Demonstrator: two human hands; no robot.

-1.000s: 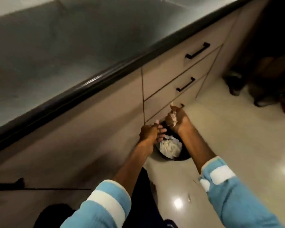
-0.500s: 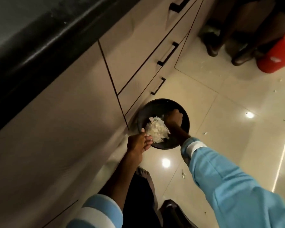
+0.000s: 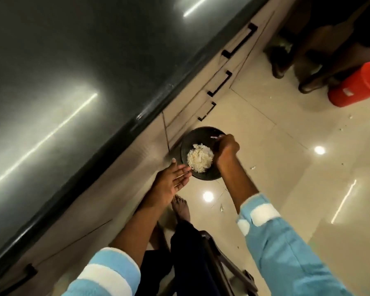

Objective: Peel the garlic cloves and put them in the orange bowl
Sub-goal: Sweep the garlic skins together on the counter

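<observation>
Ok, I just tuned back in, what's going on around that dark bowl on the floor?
A person reaches over the dark bowl, which sits on the floor by the cabinet and holds a pile of pale peelings. The right hand is above its far side, pinching a small white scrap. The left hand is open beside the near rim, holding nothing.

Left hand [image 3: 169,180] palm up, fingers straight, right hand [image 3: 225,146] fingers curled, perhaps pinching.
</observation>
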